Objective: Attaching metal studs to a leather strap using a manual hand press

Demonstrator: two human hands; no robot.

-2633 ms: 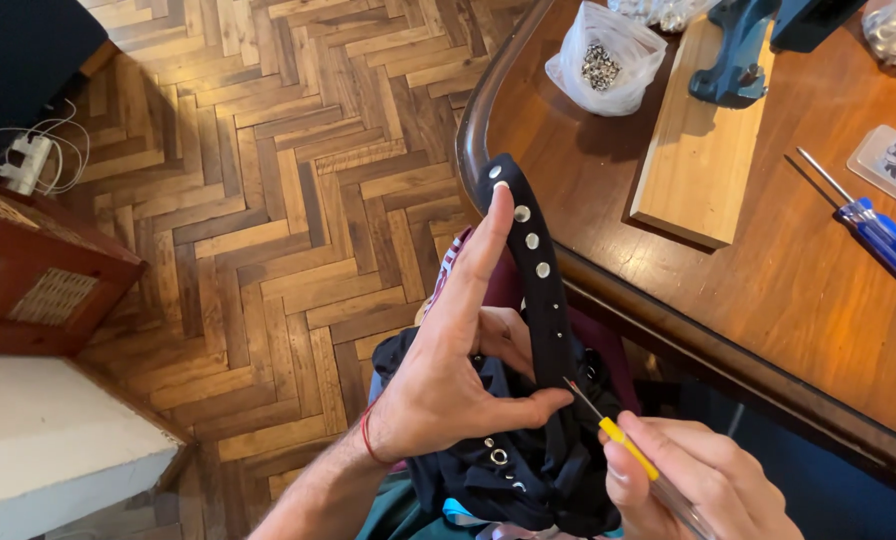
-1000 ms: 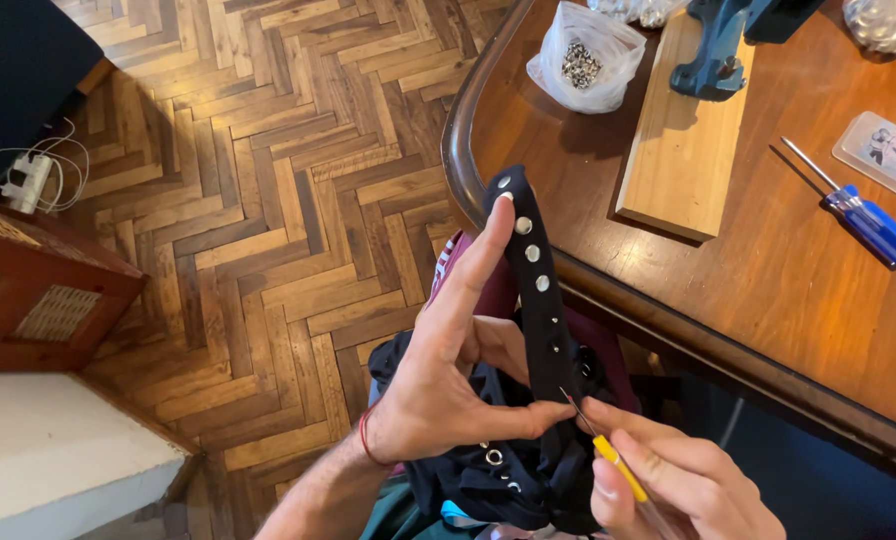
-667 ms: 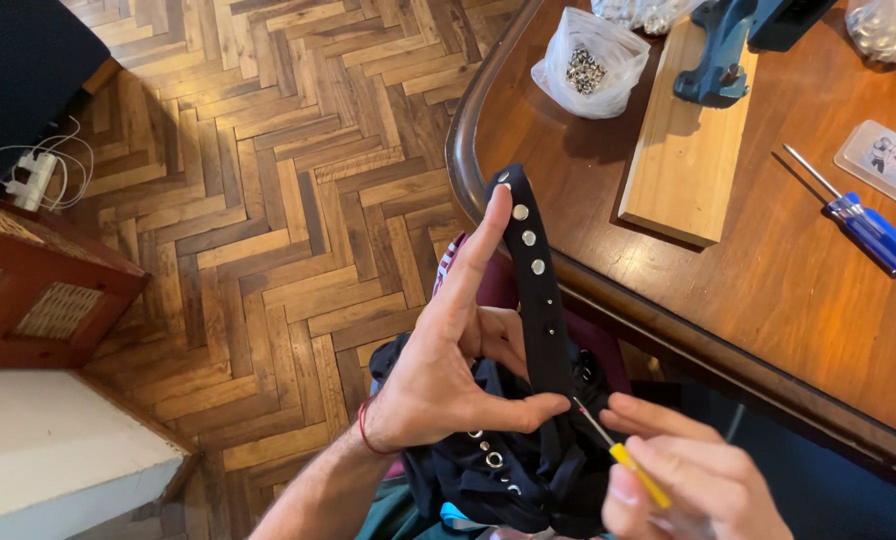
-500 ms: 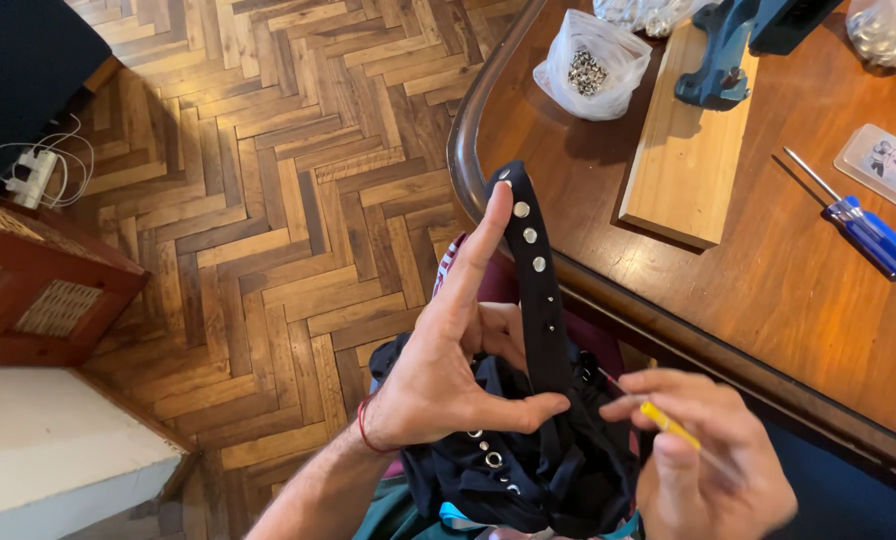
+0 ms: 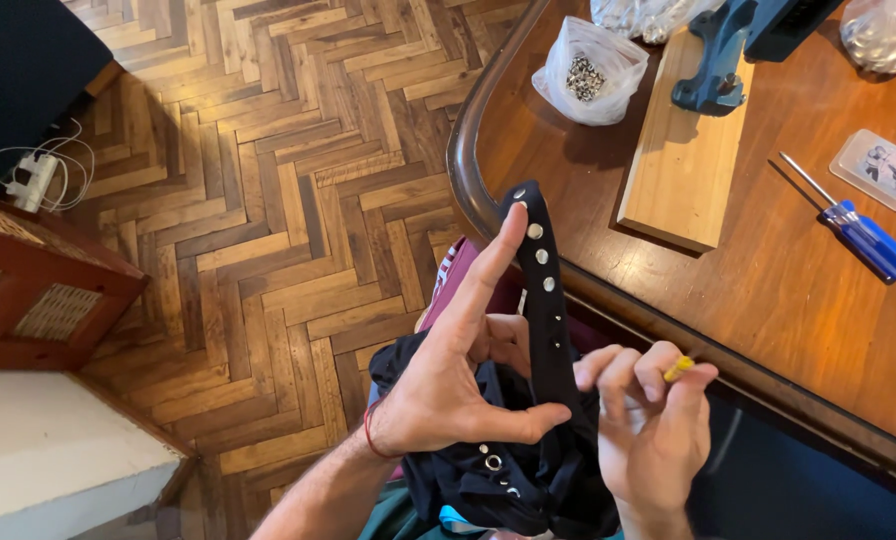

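Observation:
My left hand [image 5: 448,375] holds up a black fabric strap [image 5: 545,290] set with silver studs. Its forefinger runs along the strap's left edge and its thumb presses across the lower part. The strap belongs to a bunched black garment [image 5: 508,480] in my lap. To the right of the strap, my right hand [image 5: 653,425] has its fingers curled around a small tool with a yellow handle [image 5: 679,368]. Only the yellow end shows above the fingertips.
A dark wooden table [image 5: 798,300] with a rounded rim carries a clear bag of metal studs [image 5: 585,72], a pale wooden block [image 5: 683,150] with a blue press [image 5: 728,45] on it, a blue-handled screwdriver [image 5: 858,232] and a small clear packet [image 5: 885,168]. Herringbone parquet lies at left.
My right hand has lifted from the lower strap and turned, pulling the yellow-handled tool away from the fabric. My left hand still holds the strap upright.

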